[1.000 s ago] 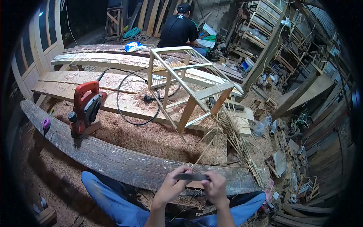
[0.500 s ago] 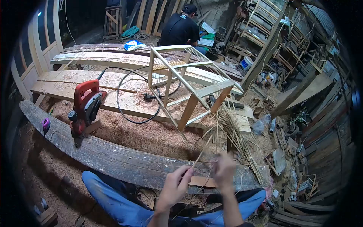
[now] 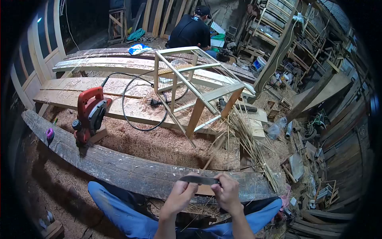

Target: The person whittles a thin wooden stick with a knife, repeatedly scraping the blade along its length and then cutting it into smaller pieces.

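Note:
A flat dark blade [image 3: 199, 180] lies level between my two hands, over the near edge of the weathered plank [image 3: 119, 165]. My right hand [image 3: 227, 192] is closed around its dark right end. The fingers of my left hand [image 3: 181, 195] are curled at its left end, with a thin strip [image 3: 208, 162] reaching up and away from behind the blade. Beyond them stands a tilted wooden frame [image 3: 195, 115] strung with thin rods. A bundle of thin sticks [image 3: 251, 147] leans on the plank to the right of my right hand.
A red power planer [image 3: 90, 113] stands on the plank at left, near a purple object [image 3: 50, 134]. A black cable [image 3: 124, 104] loops over the boards [image 3: 69, 93]. Another person [image 3: 190, 32] sits at the back. A wooden post [image 3: 278, 51] rises at right.
My right hand, blurred before, has moved slightly left and down and is now sharp. The blade now shows level between both hands. The view has shifted slightly.

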`<state>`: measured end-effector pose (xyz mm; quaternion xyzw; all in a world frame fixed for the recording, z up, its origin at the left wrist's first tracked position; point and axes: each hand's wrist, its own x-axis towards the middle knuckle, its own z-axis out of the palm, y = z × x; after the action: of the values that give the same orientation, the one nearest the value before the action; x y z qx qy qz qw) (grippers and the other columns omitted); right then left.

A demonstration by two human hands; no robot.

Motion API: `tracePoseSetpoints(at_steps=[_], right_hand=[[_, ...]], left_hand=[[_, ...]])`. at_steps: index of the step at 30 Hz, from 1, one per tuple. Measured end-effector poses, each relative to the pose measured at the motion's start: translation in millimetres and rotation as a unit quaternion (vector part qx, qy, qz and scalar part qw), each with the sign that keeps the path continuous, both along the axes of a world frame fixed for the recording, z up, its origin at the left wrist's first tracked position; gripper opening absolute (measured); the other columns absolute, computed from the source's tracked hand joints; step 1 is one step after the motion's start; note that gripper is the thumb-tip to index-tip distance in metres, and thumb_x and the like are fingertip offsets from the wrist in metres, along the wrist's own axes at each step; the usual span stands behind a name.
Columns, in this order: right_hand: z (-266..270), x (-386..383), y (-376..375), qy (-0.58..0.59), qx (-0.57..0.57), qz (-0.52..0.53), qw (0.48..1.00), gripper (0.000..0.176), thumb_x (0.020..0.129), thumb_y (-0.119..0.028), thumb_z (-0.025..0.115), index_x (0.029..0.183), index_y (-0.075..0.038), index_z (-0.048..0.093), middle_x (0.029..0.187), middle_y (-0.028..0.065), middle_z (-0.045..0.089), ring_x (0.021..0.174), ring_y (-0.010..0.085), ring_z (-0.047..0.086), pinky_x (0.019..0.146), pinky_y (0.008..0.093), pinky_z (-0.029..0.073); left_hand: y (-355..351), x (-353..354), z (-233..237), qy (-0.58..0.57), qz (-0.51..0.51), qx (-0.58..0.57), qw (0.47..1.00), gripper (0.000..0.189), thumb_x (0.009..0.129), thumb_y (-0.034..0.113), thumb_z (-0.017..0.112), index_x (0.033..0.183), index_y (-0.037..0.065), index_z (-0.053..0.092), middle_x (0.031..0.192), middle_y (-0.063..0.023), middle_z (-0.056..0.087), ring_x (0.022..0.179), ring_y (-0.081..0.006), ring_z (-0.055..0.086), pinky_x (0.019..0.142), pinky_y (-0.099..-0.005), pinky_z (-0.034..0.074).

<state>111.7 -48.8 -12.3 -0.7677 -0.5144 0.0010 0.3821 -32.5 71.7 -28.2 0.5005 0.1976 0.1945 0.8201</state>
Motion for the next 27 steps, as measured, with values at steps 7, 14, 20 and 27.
tracePoseSetpoints(at_steps=[7,14,20,27], right_hand=[[21,-1,13,-0.058,-0.009,0.08,0.995,0.052,0.091,-0.052,0.064,0.086,0.0,0.064,0.083,0.0137,0.066,0.076,0.0335,0.066,0.065,0.0402,0.051],[29,9,5,-0.051,-0.07,0.154,0.984,0.042,0.085,-0.042,0.075,0.087,-0.001,0.066,0.073,0.0104,0.068,0.063,0.0311,0.066,0.056,0.0377,0.05],[41,16,12,-0.099,-0.015,0.162,0.982,0.04,0.082,-0.044,0.078,0.085,-0.004,0.072,0.062,0.0079,0.063,0.056,0.0278,0.064,0.054,0.0373,0.048],[4,90,-15,-0.072,0.04,-0.051,0.995,0.03,0.092,-0.035,0.07,0.082,-0.006,0.069,0.064,0.0084,0.064,0.052,0.0207,0.061,0.05,0.0344,0.044]], left_hand=[[-10,-1,3,-0.011,-0.001,0.143,0.99,0.015,0.105,0.016,0.05,0.11,0.005,0.059,0.08,0.0066,0.045,0.069,-0.0023,0.04,0.059,-0.0207,0.034],[-7,-3,6,-0.032,-0.026,0.162,0.986,0.016,0.105,0.011,0.046,0.107,0.0,0.059,0.088,-0.0025,0.05,0.081,-0.0103,0.047,0.074,-0.0263,0.043],[-8,-6,8,-0.08,-0.039,0.111,0.99,0.013,0.105,0.01,0.049,0.109,0.0,0.056,0.09,-0.0019,0.048,0.08,-0.0086,0.042,0.071,-0.0234,0.039],[0,-15,28,0.009,-0.006,-0.081,0.997,0.017,0.107,0.022,0.051,0.102,0.007,0.056,0.067,0.0078,0.04,0.053,-0.0012,0.034,0.046,-0.0213,0.025]])
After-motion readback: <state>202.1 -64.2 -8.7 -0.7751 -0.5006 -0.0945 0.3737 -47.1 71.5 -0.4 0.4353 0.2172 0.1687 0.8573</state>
